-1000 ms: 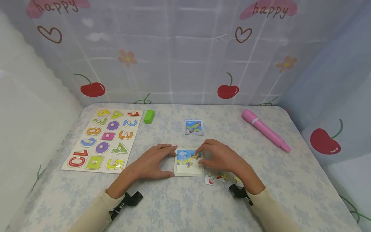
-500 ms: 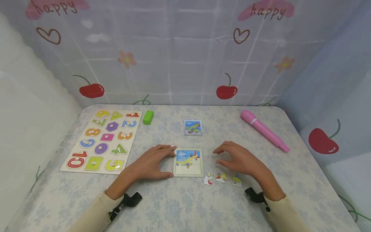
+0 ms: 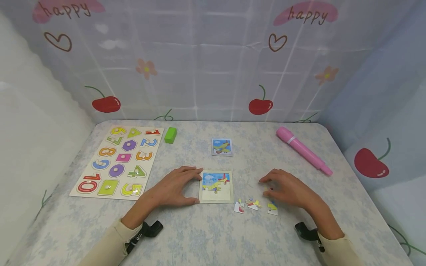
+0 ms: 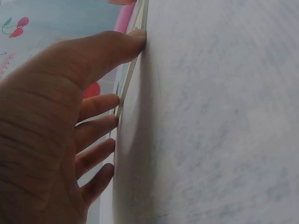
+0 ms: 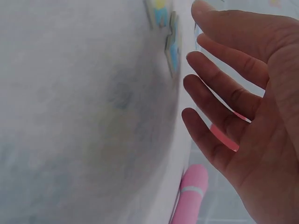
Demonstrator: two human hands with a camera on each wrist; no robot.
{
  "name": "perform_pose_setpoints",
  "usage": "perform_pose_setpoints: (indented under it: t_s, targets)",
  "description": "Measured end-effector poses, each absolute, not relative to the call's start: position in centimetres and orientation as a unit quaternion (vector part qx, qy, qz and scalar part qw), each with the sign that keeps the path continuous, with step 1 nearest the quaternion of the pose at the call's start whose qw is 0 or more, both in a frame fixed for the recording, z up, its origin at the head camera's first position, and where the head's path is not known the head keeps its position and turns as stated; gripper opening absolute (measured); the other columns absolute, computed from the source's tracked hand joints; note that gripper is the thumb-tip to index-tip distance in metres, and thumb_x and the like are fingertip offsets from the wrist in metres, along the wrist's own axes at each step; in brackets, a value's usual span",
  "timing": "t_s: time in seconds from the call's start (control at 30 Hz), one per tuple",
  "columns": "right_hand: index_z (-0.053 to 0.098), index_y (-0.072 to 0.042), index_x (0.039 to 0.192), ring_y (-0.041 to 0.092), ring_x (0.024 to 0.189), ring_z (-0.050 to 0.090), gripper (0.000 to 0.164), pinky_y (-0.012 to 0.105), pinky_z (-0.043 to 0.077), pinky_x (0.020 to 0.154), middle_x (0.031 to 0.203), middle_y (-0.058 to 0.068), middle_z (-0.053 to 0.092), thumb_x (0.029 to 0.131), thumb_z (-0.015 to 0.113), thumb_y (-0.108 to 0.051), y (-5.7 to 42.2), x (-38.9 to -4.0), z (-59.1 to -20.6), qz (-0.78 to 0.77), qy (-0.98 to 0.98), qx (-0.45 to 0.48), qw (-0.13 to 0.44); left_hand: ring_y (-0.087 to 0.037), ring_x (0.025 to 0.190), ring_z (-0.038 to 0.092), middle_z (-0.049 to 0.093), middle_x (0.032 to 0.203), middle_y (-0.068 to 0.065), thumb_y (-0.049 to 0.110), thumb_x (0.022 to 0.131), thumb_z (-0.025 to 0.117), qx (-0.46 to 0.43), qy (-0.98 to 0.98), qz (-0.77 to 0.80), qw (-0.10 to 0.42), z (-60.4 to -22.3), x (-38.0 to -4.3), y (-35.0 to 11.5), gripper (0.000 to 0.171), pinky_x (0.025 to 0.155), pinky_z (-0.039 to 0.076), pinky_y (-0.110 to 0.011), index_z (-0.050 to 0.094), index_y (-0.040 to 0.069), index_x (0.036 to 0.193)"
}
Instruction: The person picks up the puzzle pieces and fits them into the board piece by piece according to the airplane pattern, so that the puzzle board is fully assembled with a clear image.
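A small square jigsaw tray (image 3: pixel 223 195) lies in front of me, with joined pieces of an airplane picture across its upper part. My left hand (image 3: pixel 176 186) rests at its left side, index fingertip by the upper corner and thumb by the lower one. In the left wrist view the thumb (image 4: pixel 133 42) touches the tray's edge. To the right of the tray, my right hand (image 3: pixel 291 189) hovers low with loosely bent fingers, holding nothing. Several loose jigsaw pieces (image 3: pixel 272 209) lie below and left of it; one by the thumb is partly hidden.
Beyond the tray lies a small airplane picture card (image 3: pixel 222 147). A number-and-shape peg board (image 3: pixel 111 168) covers the table's left, with a green block (image 3: pixel 171 135) beside it. At the back right lies a pink pen-shaped object (image 3: pixel 304 150). A printed curtain (image 3: pixel 213 74) hangs behind.
My right hand has let go of a red-tailed piece at the tray's upper right and moved right, toward the loose pieces. The left hand stays at the tray's left side.
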State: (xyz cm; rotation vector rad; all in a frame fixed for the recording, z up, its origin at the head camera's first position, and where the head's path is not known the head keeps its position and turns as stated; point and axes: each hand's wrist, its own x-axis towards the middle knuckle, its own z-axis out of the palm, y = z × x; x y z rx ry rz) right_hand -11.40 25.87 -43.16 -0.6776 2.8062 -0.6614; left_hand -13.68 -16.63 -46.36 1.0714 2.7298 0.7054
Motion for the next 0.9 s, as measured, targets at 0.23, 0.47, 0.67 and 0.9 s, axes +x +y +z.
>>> perform_pose_setpoints:
  t_s: [0.23,0.47,0.67,0.9]
  targets:
    - [0.079,-0.021,0.122,0.016,0.110,0.064,0.035,0.047,0.056,0.097,0.114,-0.013,0.069,0.090,0.090,-0.031,27.3,-10.9,-44.0,-0.226,0.942,-0.234,0.083,-0.026,0.154,0.043,0.049,0.166,0.003,0.051,0.087,0.087,0.358,0.903,0.232,0.058,-46.3,-13.7,-16.7,0.062,0.118,0.042,-0.058,0.068,0.021,0.137]
    - [0.080,-0.022,0.121,0.016,0.110,0.062,0.034,0.046,0.056,0.096,0.111,-0.015,0.069,0.089,0.091,-0.025,27.8,-10.6,-44.4,-0.221,0.943,-0.239,0.068,-0.023,0.155,0.041,0.048,0.167,0.005,0.052,0.086,0.087,0.350,0.906,0.228,0.066,-46.5,-13.8,-16.7,0.063,0.120,0.040,-0.056,0.068,0.023,0.138]
    - [0.081,-0.023,0.119,0.015,0.109,0.061,0.030,0.043,0.056,0.095,0.110,-0.016,0.069,0.091,0.089,-0.022,27.9,-10.6,-44.4,-0.221,0.941,-0.247,0.062,-0.023,0.155,0.041,0.048,0.167,0.005,0.052,0.086,0.087,0.349,0.907,0.225,0.066,-46.5,-13.7,-16.7,0.063,0.120,0.040,-0.056,0.068,0.022,0.139]
    - [0.081,-0.023,0.119,0.013,0.106,0.061,0.028,0.043,0.057,0.094,0.107,-0.016,0.068,0.093,0.088,-0.026,27.0,-10.8,-44.0,-0.216,0.942,-0.251,0.055,-0.022,0.155,0.040,0.047,0.168,0.006,0.053,0.087,0.086,0.346,0.908,0.226,0.071,-46.5,-13.8,-16.7,0.063,0.121,0.040,-0.056,0.068,0.023,0.139]
